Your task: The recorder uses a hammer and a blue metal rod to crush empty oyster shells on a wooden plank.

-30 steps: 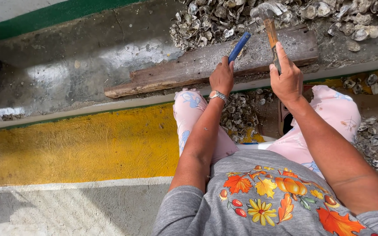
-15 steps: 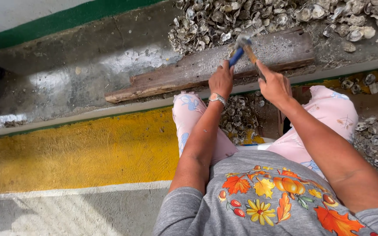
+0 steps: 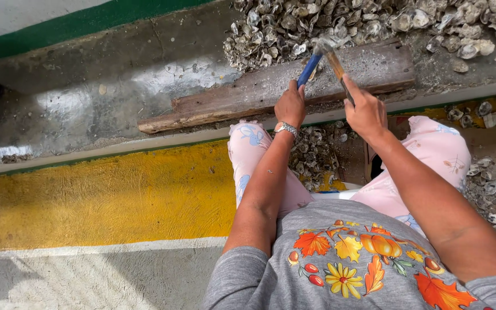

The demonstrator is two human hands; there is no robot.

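Hands [image 3: 328, 106] raised over plank [image 3: 248, 95], gripping blue-handled tool [image 3: 308, 69] and hammer [image 3: 335, 60].

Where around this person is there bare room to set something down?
The grey concrete left of the wooden plank is bare, as is the yellow strip beside the knee. Behind the plank the shell pile crowds everything, and shells lie between the legs.
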